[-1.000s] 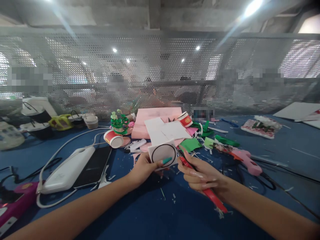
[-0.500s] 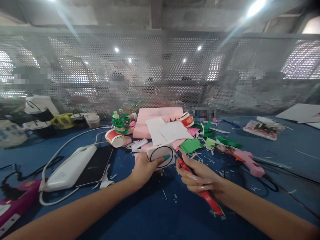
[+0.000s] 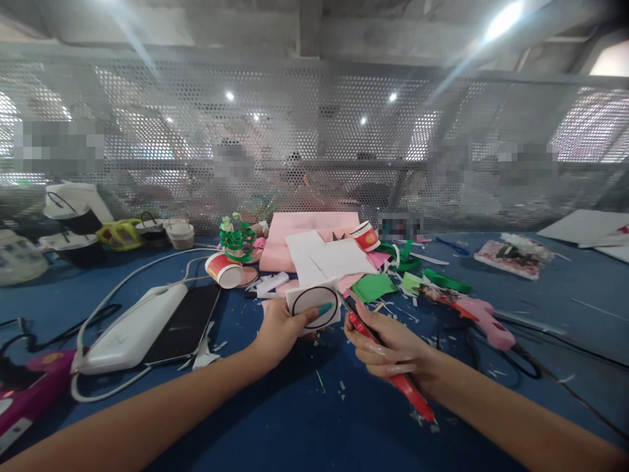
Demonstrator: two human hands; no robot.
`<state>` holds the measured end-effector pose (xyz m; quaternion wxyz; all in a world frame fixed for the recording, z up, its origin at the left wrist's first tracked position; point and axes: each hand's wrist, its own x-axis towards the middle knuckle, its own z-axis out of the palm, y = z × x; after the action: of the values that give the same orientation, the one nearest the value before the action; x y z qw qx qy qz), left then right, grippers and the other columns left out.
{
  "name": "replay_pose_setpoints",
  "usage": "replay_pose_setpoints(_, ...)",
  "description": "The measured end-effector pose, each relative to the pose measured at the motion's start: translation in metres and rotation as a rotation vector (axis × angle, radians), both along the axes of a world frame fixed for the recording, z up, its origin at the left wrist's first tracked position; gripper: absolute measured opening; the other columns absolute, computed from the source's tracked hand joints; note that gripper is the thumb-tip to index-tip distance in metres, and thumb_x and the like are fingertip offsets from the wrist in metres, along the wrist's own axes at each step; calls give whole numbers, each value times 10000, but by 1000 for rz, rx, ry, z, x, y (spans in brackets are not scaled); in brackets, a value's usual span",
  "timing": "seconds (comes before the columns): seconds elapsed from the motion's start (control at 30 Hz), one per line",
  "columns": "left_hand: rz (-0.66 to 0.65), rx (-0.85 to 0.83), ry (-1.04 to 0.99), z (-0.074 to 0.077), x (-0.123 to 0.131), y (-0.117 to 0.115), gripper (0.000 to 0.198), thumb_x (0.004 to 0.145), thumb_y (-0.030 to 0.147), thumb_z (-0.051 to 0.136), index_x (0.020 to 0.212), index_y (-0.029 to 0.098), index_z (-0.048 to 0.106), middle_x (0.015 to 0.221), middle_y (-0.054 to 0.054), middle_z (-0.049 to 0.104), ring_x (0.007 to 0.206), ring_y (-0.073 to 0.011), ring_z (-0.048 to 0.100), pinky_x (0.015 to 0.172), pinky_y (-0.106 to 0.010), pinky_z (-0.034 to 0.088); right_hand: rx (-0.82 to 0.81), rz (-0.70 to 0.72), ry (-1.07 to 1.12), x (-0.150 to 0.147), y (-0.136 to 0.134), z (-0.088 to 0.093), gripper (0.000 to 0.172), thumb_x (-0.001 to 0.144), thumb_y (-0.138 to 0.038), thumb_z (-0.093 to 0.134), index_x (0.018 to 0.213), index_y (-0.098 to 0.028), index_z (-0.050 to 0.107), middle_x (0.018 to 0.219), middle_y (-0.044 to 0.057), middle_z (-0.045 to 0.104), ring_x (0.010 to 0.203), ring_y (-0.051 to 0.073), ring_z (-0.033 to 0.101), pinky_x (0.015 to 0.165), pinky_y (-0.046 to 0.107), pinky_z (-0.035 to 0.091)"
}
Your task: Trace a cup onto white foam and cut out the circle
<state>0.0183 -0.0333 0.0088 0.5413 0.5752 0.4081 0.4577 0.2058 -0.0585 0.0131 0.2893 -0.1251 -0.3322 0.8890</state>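
Observation:
My left hand (image 3: 285,324) pinches a small white piece of paper (image 3: 314,298) between thumb and fingers. A black circle is drawn on it, and the thumb lies over the circle's lower right. My right hand (image 3: 388,344) is wrapped around a red-handled cutting tool (image 3: 410,395), whose long handle slants down past the palm. Its thin metal tip is at the paper's right edge; whether it touches is hard to see. Fingers cover much of the tool, so its exact kind is unclear. Behind the hands lie white sheets (image 3: 339,259) on pink paper (image 3: 280,239).
Left are a white power bank (image 3: 132,331), a black phone (image 3: 187,328) and a magenta power strip (image 3: 42,387). Paper cups (image 3: 225,270) and a green paper plant (image 3: 236,239) stand farther back. Right lies a pink glue gun (image 3: 484,318) with its cord. Scraps litter the blue table (image 3: 295,419).
The view has shifted very slightly. Both hands keep their holds, with the tool's tip still by the paper's right edge.

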Motion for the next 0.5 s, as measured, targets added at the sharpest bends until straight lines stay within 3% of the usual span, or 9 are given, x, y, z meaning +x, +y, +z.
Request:
replay_pose_setpoints(0.17, 104, -94, 14, 4, -1, 3, 279, 666, 319, 655, 873, 146, 583, 633, -30, 677, 491, -150, 615, 451, -241, 510, -28, -59, -65, 1, -7, 7, 482, 906, -438, 298, 733, -107, 603, 408, -45, 465, 201, -4, 221, 189, 88, 251)
replay_pose_setpoints(0.5, -64, 91, 104, 1, -1, 1, 323, 651, 303, 671, 910, 122, 602, 737, -39, 678, 579, -162, 623, 460, -232, 506, -70, 20, -14, 6, -9, 6, 502, 907, -456, 275, 750, -110, 604, 431, -44, 480, 192, 1, 252, 183, 98, 282)
